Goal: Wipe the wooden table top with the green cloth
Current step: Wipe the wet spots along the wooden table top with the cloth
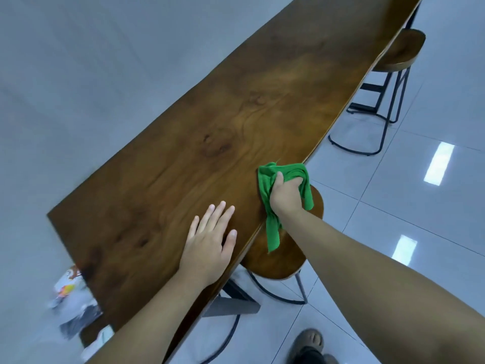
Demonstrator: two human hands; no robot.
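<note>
Green cloth bunched in right hand | left hand spread flat on wooden table top

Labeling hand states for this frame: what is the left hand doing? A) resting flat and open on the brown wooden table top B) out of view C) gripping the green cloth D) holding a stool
A: the left hand lies palm down, fingers spread, on the brown wooden table top; the bunched green cloth is in the right hand at the table's edge.
</note>
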